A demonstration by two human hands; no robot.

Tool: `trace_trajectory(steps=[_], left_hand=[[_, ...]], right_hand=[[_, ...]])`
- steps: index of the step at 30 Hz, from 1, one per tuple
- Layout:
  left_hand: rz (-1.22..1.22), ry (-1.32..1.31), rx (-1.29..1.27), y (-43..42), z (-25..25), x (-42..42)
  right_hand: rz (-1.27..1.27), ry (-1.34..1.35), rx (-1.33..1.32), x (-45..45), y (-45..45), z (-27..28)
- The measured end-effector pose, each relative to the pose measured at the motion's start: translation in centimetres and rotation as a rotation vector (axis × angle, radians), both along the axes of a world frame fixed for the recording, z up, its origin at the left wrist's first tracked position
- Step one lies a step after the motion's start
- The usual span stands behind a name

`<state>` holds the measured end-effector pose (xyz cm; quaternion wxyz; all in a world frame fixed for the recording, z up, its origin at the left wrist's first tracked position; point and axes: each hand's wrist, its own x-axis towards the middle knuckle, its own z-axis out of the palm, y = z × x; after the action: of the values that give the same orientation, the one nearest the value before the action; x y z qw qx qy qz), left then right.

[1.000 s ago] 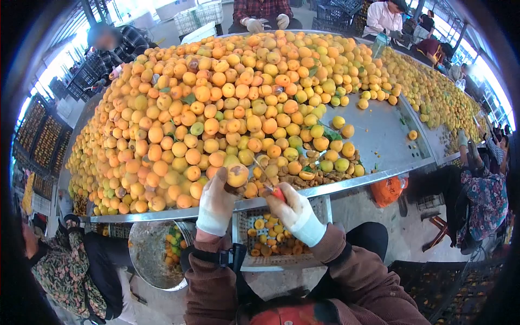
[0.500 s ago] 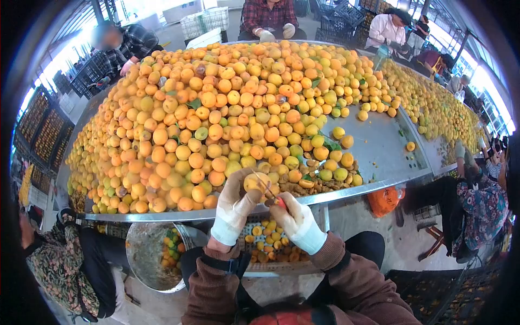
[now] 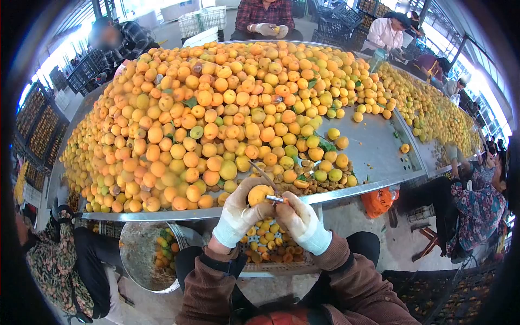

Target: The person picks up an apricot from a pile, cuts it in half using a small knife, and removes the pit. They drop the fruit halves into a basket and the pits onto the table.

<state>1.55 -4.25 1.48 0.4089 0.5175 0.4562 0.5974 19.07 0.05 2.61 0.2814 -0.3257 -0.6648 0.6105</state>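
My left hand (image 3: 237, 215), in a white glove stained brown at the fingers, is closed around an apricot (image 3: 258, 195) just past the table's near edge. My right hand (image 3: 303, 223), gloved alike, grips a small knife (image 3: 265, 174) with a thin, dark, slightly curved blade and a shiny metal part by the fingers. The blade points up and left, close against the apricot; whether it cuts in I cannot tell. Behind both hands rises a big heap of apricots (image 3: 227, 116) on the metal table (image 3: 374, 149). Below them sits a crate (image 3: 281, 267) with apricot pieces.
A bucket (image 3: 135, 254) holding some fruit stands at lower left. An orange bag (image 3: 377, 202) hangs under the table edge at right. Brown scraps (image 3: 306, 187) lie near the rim. Co-workers sit around the table, including a person in a plaid shirt (image 3: 265, 19) opposite.
The knife has turned in my right hand, and its metal part now shows beside the apricot. My left hand still holds the apricot. The person opposite has brought both hands together around a fruit.
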Motion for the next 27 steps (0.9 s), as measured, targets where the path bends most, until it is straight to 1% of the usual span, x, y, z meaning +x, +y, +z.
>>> trace_trajectory(steps=[2, 4, 5, 7, 8, 10, 12, 14, 15, 17, 18, 20, 21, 22, 23, 25, 27], left_hand=[[-0.025, -0.034, -0.017, 0.1, -0.2, 0.1], [-0.002, -0.041, -0.026, 0.1, -0.9, 0.7], [0.021, -0.049, -0.036, 0.2, -1.2, 0.9], [0.028, -0.007, -0.042, 0.3, -1.3, 0.9], [0.036, 0.034, -0.042, 0.4, -1.4, 0.9], [0.04, 0.05, -0.013, 0.4, -1.5, 0.9], [0.04, 0.069, 0.015, 0.5, -1.0, 0.7], [0.017, 0.232, -0.004, 0.3, 0.0, 0.3], [0.011, 0.232, -0.01, 0.5, -0.6, 0.3], [-0.009, -0.071, -0.103, 0.8, -1.7, 0.4], [-0.009, -0.072, -0.105, 1.0, -1.9, 0.3], [-0.099, -0.198, -0.194, 1.4, -1.2, 0.3], [-0.099, -0.195, -0.196, 1.5, -0.8, 0.3], [-0.1, -0.248, -0.158, 1.7, -0.5, 0.5], [-0.101, -0.302, -0.122, 1.7, -0.4, 0.6], [-0.127, -0.325, -0.148, 1.8, -0.5, 0.3], [-0.151, -0.348, -0.17, 2.0, -1.1, 0.1]], right_hand=[[-0.008, -0.018, -0.001, -0.1, 0.0, 0.0], [-0.028, 0.053, -0.107, -0.2, -0.2, -0.2], [-0.028, 0.054, -0.109, -0.2, -0.3, -0.2], [-0.035, -0.041, -0.149, -0.2, -0.4, -0.3], [-0.037, -0.039, -0.15, -0.3, -0.5, -0.6], [-0.076, 0.006, 0.119, -0.4, -0.8, -1.2], [-0.077, -0.02, 0.142, -0.2, -0.7, -0.6], [-0.079, -0.045, 0.159, -0.3, -0.5, -0.7], [-0.088, -0.078, 0.121, -0.4, -0.5, -0.9], [-0.098, -0.113, 0.081, -0.5, -0.1, -1.4], [-0.103, -0.067, 0.09, -0.7, 0.2, -1.7], [-0.105, -0.019, 0.099, -0.9, 0.8, -2.2], [-0.114, -0.007, 0.091, -1.1, 1.1, -2.4], [-0.123, 0.003, 0.081, -1.2, 1.2, -2.5], [-0.125, 0.003, 0.076, -1.2, 1.5, -2.4], [-0.093, -0.059, 0.093, -1.2, 2.0, -2.1], [-0.109, -0.061, 0.102, -1.5, 2.1, -2.5]])
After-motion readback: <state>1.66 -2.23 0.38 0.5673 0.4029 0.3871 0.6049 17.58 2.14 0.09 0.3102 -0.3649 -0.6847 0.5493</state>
